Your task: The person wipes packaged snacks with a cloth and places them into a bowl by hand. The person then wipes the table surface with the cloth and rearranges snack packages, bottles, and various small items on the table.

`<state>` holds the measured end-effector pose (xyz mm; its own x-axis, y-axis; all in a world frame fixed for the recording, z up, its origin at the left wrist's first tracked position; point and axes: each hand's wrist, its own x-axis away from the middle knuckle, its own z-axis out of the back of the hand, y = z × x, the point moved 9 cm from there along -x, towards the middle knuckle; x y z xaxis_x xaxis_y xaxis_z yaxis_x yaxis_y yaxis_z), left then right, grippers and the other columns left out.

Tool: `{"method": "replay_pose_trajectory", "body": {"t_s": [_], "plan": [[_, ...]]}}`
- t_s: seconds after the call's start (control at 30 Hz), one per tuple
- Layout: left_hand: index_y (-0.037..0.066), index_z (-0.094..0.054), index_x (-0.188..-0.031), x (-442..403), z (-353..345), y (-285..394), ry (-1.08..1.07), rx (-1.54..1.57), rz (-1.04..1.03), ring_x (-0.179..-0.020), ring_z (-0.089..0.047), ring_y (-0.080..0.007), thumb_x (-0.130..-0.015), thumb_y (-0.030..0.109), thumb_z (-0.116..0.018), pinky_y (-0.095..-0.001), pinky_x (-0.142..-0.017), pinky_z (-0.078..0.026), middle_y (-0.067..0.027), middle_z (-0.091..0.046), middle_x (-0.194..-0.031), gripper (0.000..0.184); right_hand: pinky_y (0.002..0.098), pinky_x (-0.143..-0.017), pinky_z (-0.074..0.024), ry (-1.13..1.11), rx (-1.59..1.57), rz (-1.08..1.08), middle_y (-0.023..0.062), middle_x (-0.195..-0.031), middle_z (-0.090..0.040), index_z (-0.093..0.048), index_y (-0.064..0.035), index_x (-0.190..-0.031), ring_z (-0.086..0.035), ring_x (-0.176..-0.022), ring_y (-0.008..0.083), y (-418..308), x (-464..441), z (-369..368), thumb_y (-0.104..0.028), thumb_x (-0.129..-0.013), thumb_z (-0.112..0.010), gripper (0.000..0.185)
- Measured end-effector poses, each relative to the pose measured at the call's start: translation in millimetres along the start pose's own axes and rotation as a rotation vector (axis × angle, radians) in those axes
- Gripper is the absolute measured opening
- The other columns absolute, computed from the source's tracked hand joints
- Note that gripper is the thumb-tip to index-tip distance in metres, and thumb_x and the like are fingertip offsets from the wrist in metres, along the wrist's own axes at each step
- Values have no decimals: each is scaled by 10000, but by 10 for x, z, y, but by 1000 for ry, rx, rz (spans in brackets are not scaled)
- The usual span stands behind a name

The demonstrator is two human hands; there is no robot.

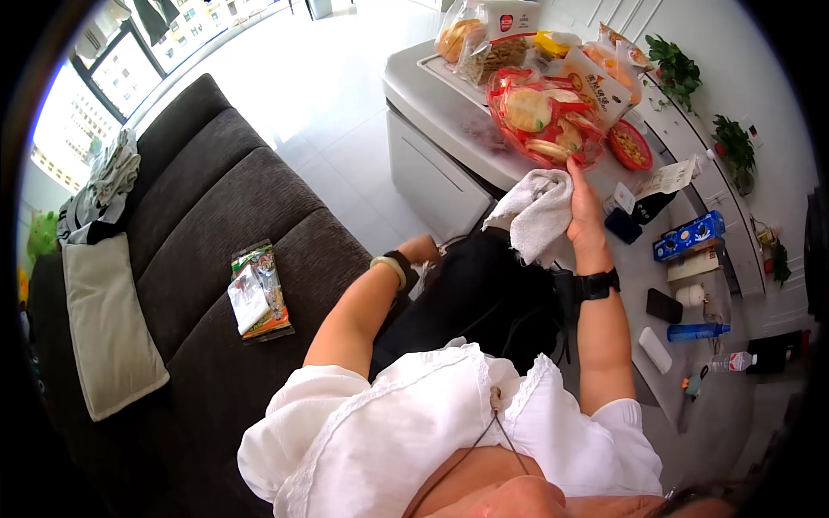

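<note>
A pale, crumpled cloth (pixel 537 211) hangs from my right hand (pixel 585 216), pinched along its edge. The fingertips of that hand reach the lower edge of a red clear-fronted bag of round flat biscuits (pixel 528 110); whether they touch it I cannot tell. Lower and to the left, my left hand (pixel 420 250) is beside my dark-clothed knee, close to the white side of the table (pixel 432 177). Its fingers are mostly hidden, so its grip does not show.
Other snack bags (pixel 496 52) and a red bowl (pixel 630 145) stand on the table. Further along are a blue box (pixel 688 236), a dark phone-like object (pixel 664 306) and a blue bottle (pixel 698 331). The dark sofa (pixel 233 186) holds a colourful packet (pixel 261 292) and a cushion (pixel 112 328).
</note>
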<state>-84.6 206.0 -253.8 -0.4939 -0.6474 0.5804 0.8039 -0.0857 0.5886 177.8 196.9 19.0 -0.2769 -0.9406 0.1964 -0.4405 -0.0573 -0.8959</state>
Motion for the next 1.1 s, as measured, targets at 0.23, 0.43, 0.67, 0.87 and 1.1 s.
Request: {"method": "replay_pose_trajectory", "body": {"t_s": [0.23, 0.43, 0.67, 0.87, 1.1], "plan": [[39, -746, -804, 1631, 1531, 1500, 293, 466, -467, -505, -457, -82, -917, 338, -674, -263, -474, -357, 27, -512, -571, 327, 352, -796, -557, -6, -5, -62, 84, -966, -713, -654, -34, -1065, -688, -855, 213, 28, 9, -23, -309, -934, -619, 307], [44, -758, -723, 2924, 1266, 528, 258, 230, -303, -460, -438, -76, -897, 358, -688, -298, -457, -353, 0, -515, -474, 366, 345, -795, -556, -85, -62, -150, 66, -927, -724, -675, -51, -1012, -693, -825, 211, 123, -74, 55, -295, -923, -601, 270], [103, -783, -906, 4100, 217, -1248, 297, -341, 586, -861, -703, -292, -832, 331, -707, -392, -789, -551, -105, -736, -911, 251, 345, -807, -554, -126, 14, -193, 33, -952, -731, -707, -116, -1000, -699, -850, 198, 177, -210, 152, -359, -912, -600, 280], [68, -762, -913, 4514, 674, -1443, 897, 70, 647, -888, -688, -336, -854, 358, -673, -441, -837, -526, -170, -716, -887, 309, 349, -831, -539, -172, -15, -186, 47, -984, -720, -690, -85, -1046, -685, -895, 208, 242, -254, 193, -351, -942, -570, 310], [-118, -648, -1099, 4485, 890, -3084, 1002, 410, 927, -1061, -658, -367, -759, 524, -768, -448, -871, -520, -278, -660, -1140, 737, 348, -839, -535, -109, 12, -121, 48, -1017, -708, -676, -79, -1075, -677, -925, 211, 150, -239, 204, -350, -937, -575, 320]]}}
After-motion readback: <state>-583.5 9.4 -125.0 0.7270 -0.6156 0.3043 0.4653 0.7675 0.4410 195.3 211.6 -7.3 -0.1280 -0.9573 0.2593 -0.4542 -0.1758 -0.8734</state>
